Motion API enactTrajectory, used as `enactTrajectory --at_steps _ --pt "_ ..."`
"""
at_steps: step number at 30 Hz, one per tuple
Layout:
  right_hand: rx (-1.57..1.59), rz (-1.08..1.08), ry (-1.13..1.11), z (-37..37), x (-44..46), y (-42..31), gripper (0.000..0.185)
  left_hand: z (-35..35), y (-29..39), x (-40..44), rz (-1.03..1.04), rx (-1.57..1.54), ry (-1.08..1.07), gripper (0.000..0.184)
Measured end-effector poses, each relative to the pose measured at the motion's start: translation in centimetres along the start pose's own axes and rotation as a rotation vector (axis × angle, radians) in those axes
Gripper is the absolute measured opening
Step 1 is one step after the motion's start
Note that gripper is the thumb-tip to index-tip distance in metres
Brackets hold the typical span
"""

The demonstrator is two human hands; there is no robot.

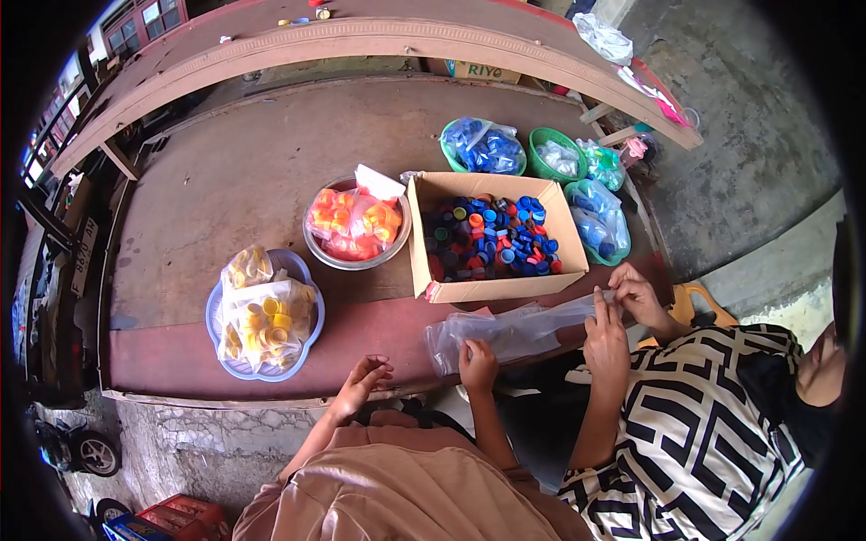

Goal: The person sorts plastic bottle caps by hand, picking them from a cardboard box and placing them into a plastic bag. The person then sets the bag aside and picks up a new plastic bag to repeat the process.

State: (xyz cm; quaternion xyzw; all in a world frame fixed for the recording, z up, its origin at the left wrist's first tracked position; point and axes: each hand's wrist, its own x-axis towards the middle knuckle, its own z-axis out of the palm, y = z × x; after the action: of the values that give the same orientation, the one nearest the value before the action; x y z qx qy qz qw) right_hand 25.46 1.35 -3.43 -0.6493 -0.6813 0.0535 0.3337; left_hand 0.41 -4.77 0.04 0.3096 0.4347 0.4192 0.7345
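Observation:
My left hand (pixel 362 382) is above the table's front edge with nothing in it, its fingers loosely bent and apart. My right hand (pixel 478 364) is closed at the near edge of a clear plastic bag (pixel 532 334) that lies flat among others like it. Beyond the bags stands an open cardboard box (pixel 499 289) of loose bottle caps (pixel 492 236), mostly blue, red and dark. Left of the box a round bowl (pixel 354 264) holds bagged orange and red caps (pixel 341 219). Nearer my left hand is a lavender basin (pixel 219 346) with bagged yellow caps (pixel 268 323).
At my right, a person in a black-and-cream patterned top (pixel 672 410) has both hands (pixel 607 345) at the bags' far end. Green baskets (pixel 541 144) with bagged caps stand behind and right of the box. A raised wooden beam (pixel 361 45) crosses the table's back.

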Motion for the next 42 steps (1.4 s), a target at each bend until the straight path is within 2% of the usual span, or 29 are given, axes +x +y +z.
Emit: enactTrajectory --at_steps 3,6,9,12,14,17,20,21,24,28,30,33,36,39,41,42 --pt "0.164 -0.017 0.007 -1.8 0.8 -2.9 0.008 0.5 0.1 0.1 0.024 -0.012 -0.033 0.029" --pt "0.392 -0.135 -0.117 -2.6 1.0 -7.1 0.006 2.3 1.7 -0.5 -0.002 0.044 0.004 0.029" --pt "0.577 -0.238 -0.273 -3.0 0.8 -11.5 0.009 2.9 1.8 -0.5 0.273 0.124 0.090 0.024" --pt "0.716 -0.347 -0.367 -2.7 0.6 -14.3 0.016 2.4 2.2 -0.9 0.512 0.058 0.158 0.019" --pt "0.793 -0.371 -0.406 -2.9 1.1 -15.6 0.016 2.2 3.2 -1.7 0.607 0.055 0.223 0.009" --pt "0.898 -0.339 -0.442 -3.3 1.7 -16.7 0.020 2.2 4.2 -2.6 0.732 0.223 0.359 0.005" --pt "0.880 -0.338 -0.425 -3.7 1.9 -17.3 0.026 1.6 4.4 -3.2 0.848 0.614 0.357 0.012" --pt "0.881 -0.297 -0.385 -3.7 1.6 -17.4 0.024 1.9 4.8 -3.7 0.837 0.695 0.358 0.016" --pt "0.829 -0.308 -0.340 -3.8 1.4 -17.1 0.018 2.1 4.4 -3.8 0.825 0.709 0.334 0.015" --pt "0.803 -0.250 -0.278 -3.9 1.0 -15.8 0.009 2.2 3.8 -3.8 0.758 0.634 0.343 0.012" --pt "0.772 -0.195 -0.237 -3.5 0.9 -14.9 0.009 1.6 1.9 -3.3 0.560 0.250 0.313 0.007" --pt "0.641 -0.240 -0.257 -2.5 0.8 -12.4 0.014 1.8 1.9 -3.0 0.420 -0.292 0.276 0.007" --pt "0.705 -0.105 -0.366 -2.1 0.4 -11.7 0.015 1.6 0.8 -2.1 0.439 -0.403 0.262 0.010" --pt "0.926 0.109 -0.382 -1.4 0.2 -12.0 0.016 1.9 0.3 -1.9 0.423 -0.230 0.180 0.019" --pt "1.117 0.327 -0.370 -1.2 0.3 -11.7 0.016 2.5 -0.5 -2.0 0.398 -0.079 0.118 0.025" --pt "1.361 0.350 -0.300 -1.0 0.7 -12.1 0.016 3.0 -0.8 -2.0 0.445 -0.090 0.045 0.018"
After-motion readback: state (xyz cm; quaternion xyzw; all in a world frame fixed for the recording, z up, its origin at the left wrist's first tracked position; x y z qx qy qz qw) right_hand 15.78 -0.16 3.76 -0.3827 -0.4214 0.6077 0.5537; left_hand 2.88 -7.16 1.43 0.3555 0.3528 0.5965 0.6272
